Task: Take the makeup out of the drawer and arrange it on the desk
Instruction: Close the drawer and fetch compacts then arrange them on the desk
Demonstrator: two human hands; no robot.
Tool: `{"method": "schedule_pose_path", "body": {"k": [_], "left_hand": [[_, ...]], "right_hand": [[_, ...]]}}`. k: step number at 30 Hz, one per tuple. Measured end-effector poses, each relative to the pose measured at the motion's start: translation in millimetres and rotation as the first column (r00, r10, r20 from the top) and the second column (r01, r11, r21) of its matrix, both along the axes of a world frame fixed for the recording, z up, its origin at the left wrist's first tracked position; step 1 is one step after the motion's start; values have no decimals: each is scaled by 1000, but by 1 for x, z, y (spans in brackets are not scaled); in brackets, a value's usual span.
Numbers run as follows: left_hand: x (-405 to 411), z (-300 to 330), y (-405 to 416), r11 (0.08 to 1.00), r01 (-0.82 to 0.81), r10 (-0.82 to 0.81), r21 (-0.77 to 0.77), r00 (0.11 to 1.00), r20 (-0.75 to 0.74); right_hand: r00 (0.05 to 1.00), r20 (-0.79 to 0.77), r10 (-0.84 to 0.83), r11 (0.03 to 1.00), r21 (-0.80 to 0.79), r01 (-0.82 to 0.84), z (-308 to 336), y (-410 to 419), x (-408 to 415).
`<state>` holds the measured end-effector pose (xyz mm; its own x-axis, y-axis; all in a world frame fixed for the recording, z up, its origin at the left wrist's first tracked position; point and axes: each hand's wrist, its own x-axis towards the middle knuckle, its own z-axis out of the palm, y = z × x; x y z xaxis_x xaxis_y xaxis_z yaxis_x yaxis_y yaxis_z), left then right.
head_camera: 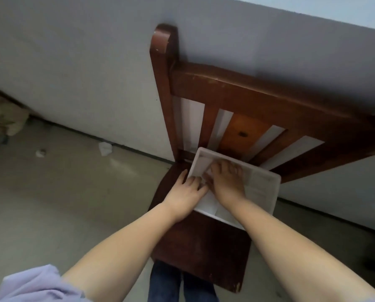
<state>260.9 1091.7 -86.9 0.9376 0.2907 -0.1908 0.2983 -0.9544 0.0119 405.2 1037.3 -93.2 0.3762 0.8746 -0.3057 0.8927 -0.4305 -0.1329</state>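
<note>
One wooden chair (204,243) is standing against the wall, and one white divided tray (260,188) is sitting on its seat, toward the back edge. Two hands are reaching into the tray: the left hand (183,196) at its near left corner and the right hand (224,182) over its middle. Four upright slats are showing in the chair back. Two pale scraps (105,148) are lying on the floor by the wall. What the tray is holding is too blurred to count.

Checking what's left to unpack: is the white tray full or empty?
Cannot tell fully: the white tray shows bare compartments, but both hands, left hand and right hand, cover part.
</note>
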Motion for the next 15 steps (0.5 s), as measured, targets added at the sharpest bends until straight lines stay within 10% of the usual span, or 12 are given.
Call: {"method": "schedule_pose_path", "body": {"k": [15], "left_hand": [[-54,43,6,955,-244,267,-168,954,137]], "right_hand": [[989,90,121,992,-29,-119,46,-2,-4]]}}
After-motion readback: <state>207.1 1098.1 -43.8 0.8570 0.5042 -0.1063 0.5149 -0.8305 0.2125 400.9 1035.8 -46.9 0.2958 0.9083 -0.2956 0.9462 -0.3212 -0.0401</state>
